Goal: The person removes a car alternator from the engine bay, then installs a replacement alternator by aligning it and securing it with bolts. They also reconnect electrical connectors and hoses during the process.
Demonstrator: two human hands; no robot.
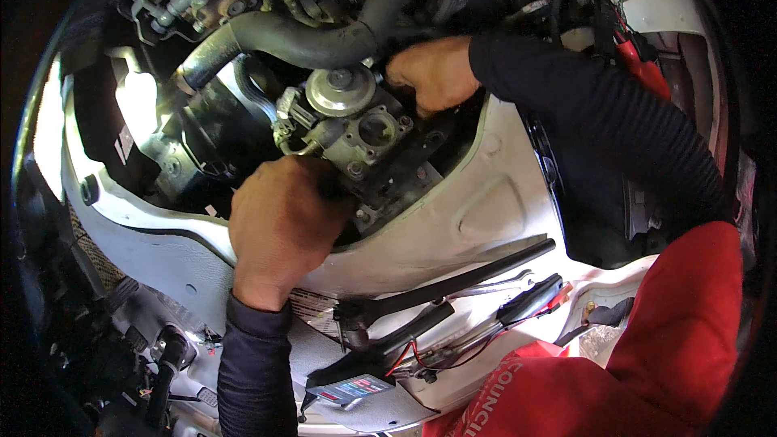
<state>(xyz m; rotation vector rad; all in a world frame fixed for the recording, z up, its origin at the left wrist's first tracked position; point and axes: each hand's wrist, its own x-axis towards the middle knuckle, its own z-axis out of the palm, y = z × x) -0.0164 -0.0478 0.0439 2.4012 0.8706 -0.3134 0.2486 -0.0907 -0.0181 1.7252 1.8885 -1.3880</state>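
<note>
A grey metal valve body [364, 133] with a round silver diaphragm cap [341, 91] sits in the engine bay, between my hands. It has an open round bore on its upper face. My left hand [287, 214] reaches in at its lower left, back of the hand up, its fingertips lost in shadow against the metal. On the far right side of the valve body, my right hand [435, 74] is closed with fingers curled. Whatever those fingers grip is hidden behind the hand. A thick black hose [303, 44] curves just beyond the round cap.
Loose tools lie on the white body panel nearest me: a long black bar [461, 275], a combination wrench [506, 282] and a black-handled tool with red and black wires [494, 320]. A phone-like screen [352, 389] lies beside them. Red-sleeved wiring [639, 65] runs at far right.
</note>
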